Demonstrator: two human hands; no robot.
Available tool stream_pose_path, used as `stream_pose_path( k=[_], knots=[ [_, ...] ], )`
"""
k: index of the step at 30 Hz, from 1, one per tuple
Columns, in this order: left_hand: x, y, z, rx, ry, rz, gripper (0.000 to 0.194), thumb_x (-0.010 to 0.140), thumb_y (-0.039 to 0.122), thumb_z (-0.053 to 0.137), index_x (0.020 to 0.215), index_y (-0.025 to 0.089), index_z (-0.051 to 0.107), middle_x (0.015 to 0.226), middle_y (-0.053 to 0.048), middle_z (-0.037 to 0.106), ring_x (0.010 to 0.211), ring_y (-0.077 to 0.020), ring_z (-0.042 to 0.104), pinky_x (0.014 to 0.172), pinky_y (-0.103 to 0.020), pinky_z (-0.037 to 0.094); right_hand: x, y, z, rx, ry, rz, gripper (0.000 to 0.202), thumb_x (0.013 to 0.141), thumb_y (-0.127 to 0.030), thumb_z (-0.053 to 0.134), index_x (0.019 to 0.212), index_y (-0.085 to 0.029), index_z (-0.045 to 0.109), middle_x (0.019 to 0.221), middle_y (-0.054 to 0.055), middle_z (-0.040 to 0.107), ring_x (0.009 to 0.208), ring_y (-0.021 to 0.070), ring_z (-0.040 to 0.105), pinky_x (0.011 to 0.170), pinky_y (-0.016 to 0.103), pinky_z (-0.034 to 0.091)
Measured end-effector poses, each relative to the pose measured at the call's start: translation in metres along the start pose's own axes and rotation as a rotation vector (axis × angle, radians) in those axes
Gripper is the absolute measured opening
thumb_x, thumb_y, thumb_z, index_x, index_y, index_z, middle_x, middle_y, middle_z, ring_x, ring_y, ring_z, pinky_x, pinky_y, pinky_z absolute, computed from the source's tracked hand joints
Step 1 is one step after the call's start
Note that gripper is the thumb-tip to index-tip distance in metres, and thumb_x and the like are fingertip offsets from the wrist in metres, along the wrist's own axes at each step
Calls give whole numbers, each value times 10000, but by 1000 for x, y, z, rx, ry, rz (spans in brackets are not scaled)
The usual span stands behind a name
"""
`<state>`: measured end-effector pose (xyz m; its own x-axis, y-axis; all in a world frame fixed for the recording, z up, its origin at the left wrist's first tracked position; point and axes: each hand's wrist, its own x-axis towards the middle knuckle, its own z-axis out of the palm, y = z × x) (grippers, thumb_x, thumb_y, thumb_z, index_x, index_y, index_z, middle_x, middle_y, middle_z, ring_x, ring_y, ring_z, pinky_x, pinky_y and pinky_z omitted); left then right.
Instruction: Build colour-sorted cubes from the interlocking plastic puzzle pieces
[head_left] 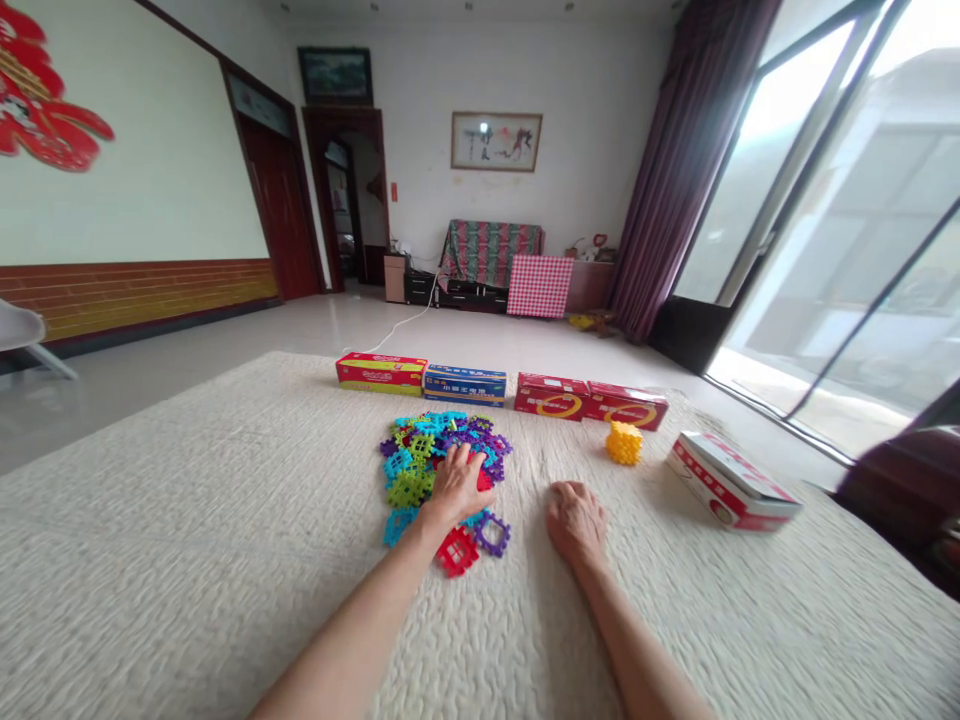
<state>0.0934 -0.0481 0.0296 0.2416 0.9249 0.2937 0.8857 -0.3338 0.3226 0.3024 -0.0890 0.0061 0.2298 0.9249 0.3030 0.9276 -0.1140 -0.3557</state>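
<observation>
My left hand (459, 484) is over a pile of interlocking plastic pieces (411, 487) in blue, green, purple and red. Its fingers are spread and reach down among the pieces, next to a red one. Closer to me, a red window-shaped piece (457, 552) and a purple ring-shaped piece (492, 535) lie at the pile's near edge. To the right, my right hand (576, 518) rests on the cream quilted cover (225, 560) with its fingers curled under, and nothing shows in it. Beyond it sits a yellow cube (624, 443) of joined pieces.
Along the back of the cover stand a red and yellow box (381, 373), a blue box (465, 385) and two red boxes (551, 397). A white and red box (733, 482) lies at the right. A dark rounded object (907, 495) stands past the right edge.
</observation>
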Motion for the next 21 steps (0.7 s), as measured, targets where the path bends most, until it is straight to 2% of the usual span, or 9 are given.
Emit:
stream_pose_path(
  k=[3, 8, 14, 21],
  knots=[
    [2, -6, 8, -20, -22, -9, 622, 688, 428, 675, 1257, 218, 536, 1387, -110, 436, 1307, -314, 353, 1070, -410, 318, 1, 1, -1, 37, 11, 15, 306, 820, -210, 442, 1050, -197, 644, 1160, 84, 593, 1083, 226, 515, 916, 355, 327],
    [7, 4, 16, -13, 6, 34, 499, 729, 329, 627, 1207, 203, 563, 1182, -97, 550, 1132, -245, 511, 1001, -323, 388, 2, 4, 0, 90, 0, 24, 294, 814, -230, 452, 1035, -203, 644, 1164, 71, 604, 1104, 229, 509, 931, 356, 317],
    [19, 26, 20, 11, 34, 53, 388, 734, 291, 615, 1109, 193, 593, 1072, -89, 583, 1042, -246, 541, 959, -335, 402, 5, 8, 3, 118, 1, 37, 304, 817, -231, 455, 1051, -201, 646, 1140, 75, 625, 1113, 232, 511, 920, 355, 319],
    [26, 36, 32, -44, 120, -66, 357, 711, 320, 641, 1041, 188, 611, 961, -92, 586, 987, -259, 533, 933, -366, 410, 7, 13, 7, 100, 1, 17, 311, 819, -237, 452, 1065, -205, 639, 1144, 80, 630, 1109, 245, 526, 918, 380, 330]
  ],
)
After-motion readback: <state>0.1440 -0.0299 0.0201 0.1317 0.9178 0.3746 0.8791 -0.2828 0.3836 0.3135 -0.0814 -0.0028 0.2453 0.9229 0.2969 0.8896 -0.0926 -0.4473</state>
